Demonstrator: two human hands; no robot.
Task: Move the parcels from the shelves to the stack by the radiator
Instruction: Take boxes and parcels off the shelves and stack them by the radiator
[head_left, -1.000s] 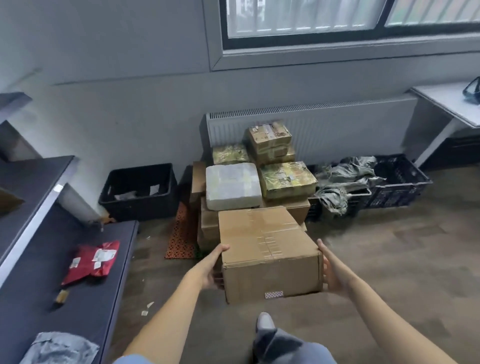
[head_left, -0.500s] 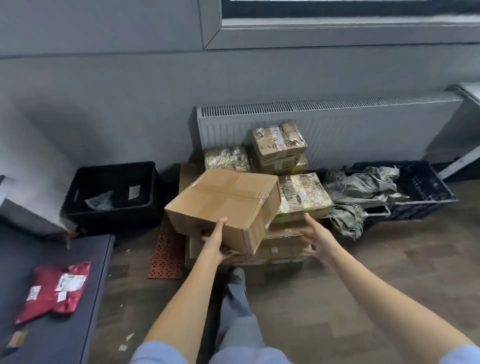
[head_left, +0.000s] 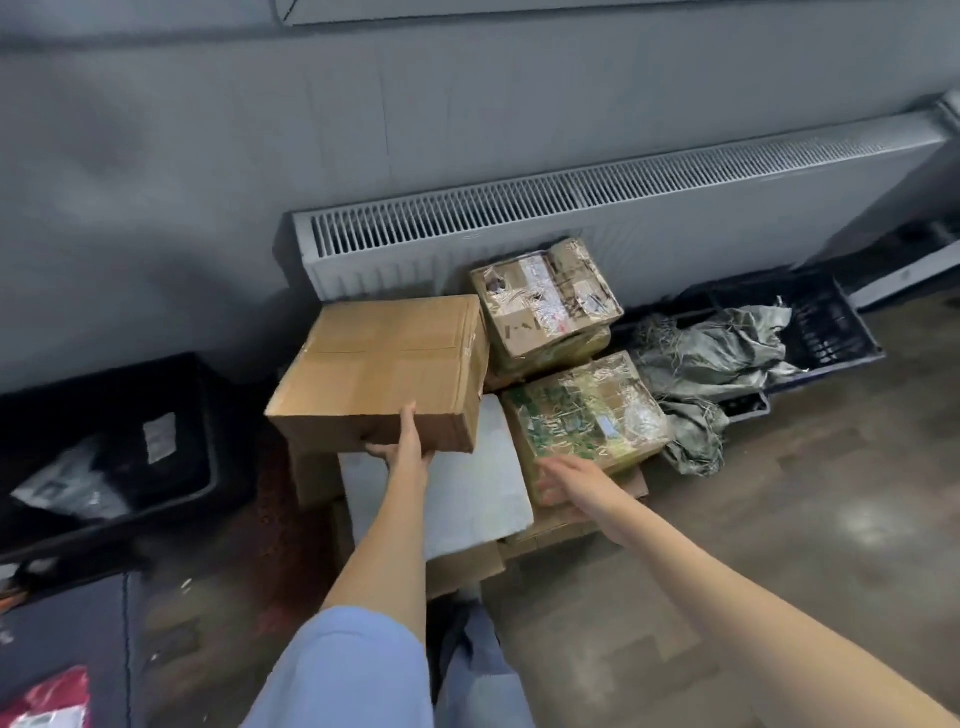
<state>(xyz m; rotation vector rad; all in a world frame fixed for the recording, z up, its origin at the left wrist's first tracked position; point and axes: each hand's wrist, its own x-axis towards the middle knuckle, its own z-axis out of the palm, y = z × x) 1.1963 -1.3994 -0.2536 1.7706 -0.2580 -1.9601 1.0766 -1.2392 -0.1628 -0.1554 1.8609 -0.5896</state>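
Left hand (head_left: 402, 451) gripping brown cardboard box (head_left: 384, 371) from beneath over the stack, right hand (head_left: 574, 480) relaxed, holding nothing, near the green-wrapped parcel (head_left: 587, 415)

red packet (head_left: 44, 699) cropped, left fingers hidden

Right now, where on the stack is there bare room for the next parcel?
The white parcel top is bare in front of the brown box, between left hand and right hand. The right side is crowded: two wrapped parcels, then grey sacks.
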